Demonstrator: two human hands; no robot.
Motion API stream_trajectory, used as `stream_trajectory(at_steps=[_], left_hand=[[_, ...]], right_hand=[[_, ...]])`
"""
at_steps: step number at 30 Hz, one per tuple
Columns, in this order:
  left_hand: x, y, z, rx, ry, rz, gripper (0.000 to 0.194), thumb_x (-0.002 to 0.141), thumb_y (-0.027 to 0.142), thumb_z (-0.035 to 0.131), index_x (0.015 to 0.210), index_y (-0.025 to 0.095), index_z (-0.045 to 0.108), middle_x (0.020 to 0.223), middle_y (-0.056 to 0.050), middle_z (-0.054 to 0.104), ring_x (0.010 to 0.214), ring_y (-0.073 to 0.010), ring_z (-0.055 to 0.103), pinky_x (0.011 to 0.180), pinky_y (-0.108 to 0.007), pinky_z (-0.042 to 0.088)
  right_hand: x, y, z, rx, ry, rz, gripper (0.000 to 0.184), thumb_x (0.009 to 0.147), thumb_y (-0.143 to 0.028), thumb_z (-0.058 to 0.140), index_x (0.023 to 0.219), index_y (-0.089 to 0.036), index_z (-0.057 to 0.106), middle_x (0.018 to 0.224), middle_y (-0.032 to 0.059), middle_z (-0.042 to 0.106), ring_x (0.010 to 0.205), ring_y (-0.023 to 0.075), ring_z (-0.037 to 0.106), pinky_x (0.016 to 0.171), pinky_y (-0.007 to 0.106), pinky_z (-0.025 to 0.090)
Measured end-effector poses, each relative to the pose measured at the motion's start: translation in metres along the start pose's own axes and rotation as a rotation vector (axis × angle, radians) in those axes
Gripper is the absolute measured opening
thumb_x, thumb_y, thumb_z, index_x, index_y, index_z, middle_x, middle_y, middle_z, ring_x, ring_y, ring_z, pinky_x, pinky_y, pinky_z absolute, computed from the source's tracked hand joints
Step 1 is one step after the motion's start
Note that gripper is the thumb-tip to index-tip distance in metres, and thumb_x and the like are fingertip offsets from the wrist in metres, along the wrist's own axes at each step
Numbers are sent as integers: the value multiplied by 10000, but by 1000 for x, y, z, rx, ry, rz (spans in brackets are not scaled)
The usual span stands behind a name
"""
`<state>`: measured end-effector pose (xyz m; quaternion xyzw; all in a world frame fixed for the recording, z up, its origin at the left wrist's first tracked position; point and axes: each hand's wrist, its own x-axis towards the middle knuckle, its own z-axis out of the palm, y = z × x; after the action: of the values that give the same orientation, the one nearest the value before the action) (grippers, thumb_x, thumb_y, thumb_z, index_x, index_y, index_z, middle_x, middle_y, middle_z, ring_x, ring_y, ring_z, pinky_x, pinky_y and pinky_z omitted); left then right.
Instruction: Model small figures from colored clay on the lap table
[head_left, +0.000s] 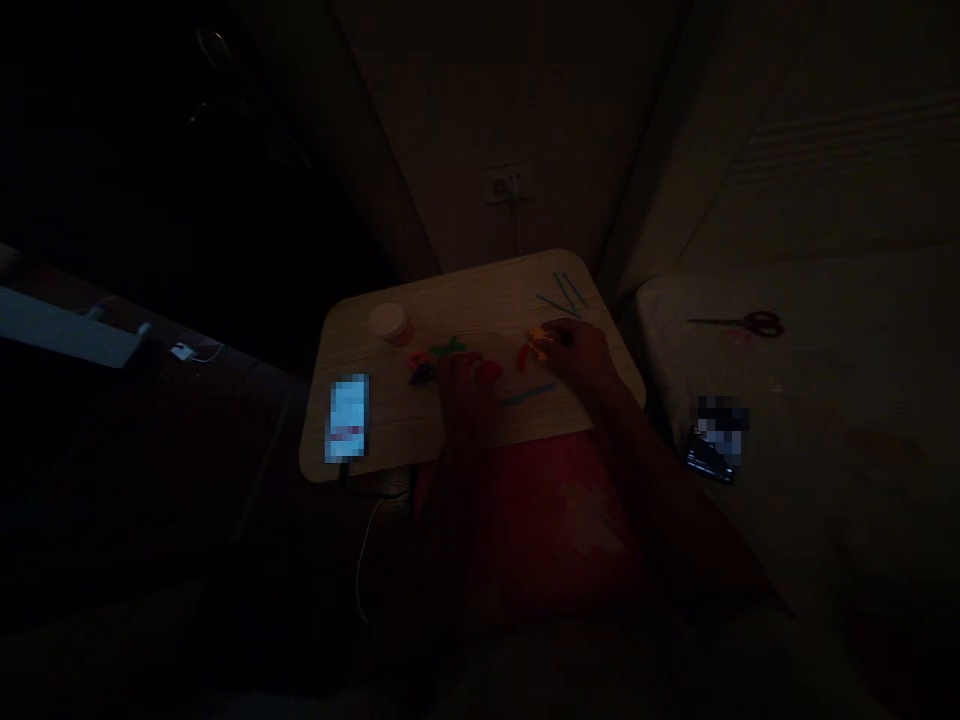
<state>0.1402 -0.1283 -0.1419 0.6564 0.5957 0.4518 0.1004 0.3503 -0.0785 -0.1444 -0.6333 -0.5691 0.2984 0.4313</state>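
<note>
The view is very dark. Over the right part of the small wooden table (405,410), my right hand (581,350) is closed on a small yellow-orange piece (537,344) with its fingertips. A red piece (523,358) lies just left of it. My left hand (461,385) rests low over the table's middle; its fingers are too dim to read. Right beside it is a rounded red piece (489,370), and I cannot tell whether the hand touches it. A green piece (448,347) lies just beyond that hand, with small pink-red (418,360) and dark (422,374) pieces to its left.
A lidded tub (388,322) and a lit phone (347,418) on a cable stand on the table's left side. Several thin blue-green strips (566,293) lie at the far right corner, another strip (529,394) near the front. Scissors (742,322) and a second phone (716,442) lie on the pale surface rightward.
</note>
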Motion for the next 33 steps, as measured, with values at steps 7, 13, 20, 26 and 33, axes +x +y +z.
stream_trajectory(at_steps=[7, 13, 20, 26, 33], left_hand=[[-4, -1, 6, 249, -202, 41, 208, 880, 234, 723, 1072, 155, 719, 1167, -171, 614, 1137, -340, 587, 1041, -516, 483], [-2, -2, 5, -46, -126, 1, 259, 871, 228, 751, 1120, 182, 701, 1093, -98, 737, 1026, -252, 676, 957, -404, 544], [-6, 9, -6, -202, -132, 224, 183, 919, 339, 738, 1040, 203, 753, 963, -50, 777, 877, -192, 712, 836, -330, 571], [-7, 11, -17, -208, -298, 353, 190, 976, 359, 666, 1030, 199, 753, 927, -51, 756, 855, -184, 701, 810, -327, 577], [-15, 13, -15, -219, -399, 378, 371, 1005, 363, 622, 1351, 236, 672, 1079, -77, 747, 970, -201, 698, 897, -359, 589]], right_hand=[[1, 5, 2, -194, 82, -77, 259, 833, -423, 734, 912, -176, 730, 919, 105, 748, 825, 240, 661, 775, 372, 511], [-18, -6, -3, -112, 230, -250, 252, 899, -412, 664, 993, -184, 713, 1019, 122, 715, 915, 254, 638, 844, 395, 515], [-55, -29, 1, 84, -173, -357, 230, 943, -410, 648, 960, -210, 760, 944, 73, 769, 823, 204, 679, 756, 321, 502], [-70, -33, 0, 50, -301, -312, 296, 952, -433, 643, 803, -188, 714, 750, 33, 702, 675, 159, 597, 643, 278, 409], [-75, -29, -1, 214, -340, -268, 295, 967, -396, 567, 891, -213, 787, 881, 48, 784, 801, 197, 685, 747, 291, 487]])
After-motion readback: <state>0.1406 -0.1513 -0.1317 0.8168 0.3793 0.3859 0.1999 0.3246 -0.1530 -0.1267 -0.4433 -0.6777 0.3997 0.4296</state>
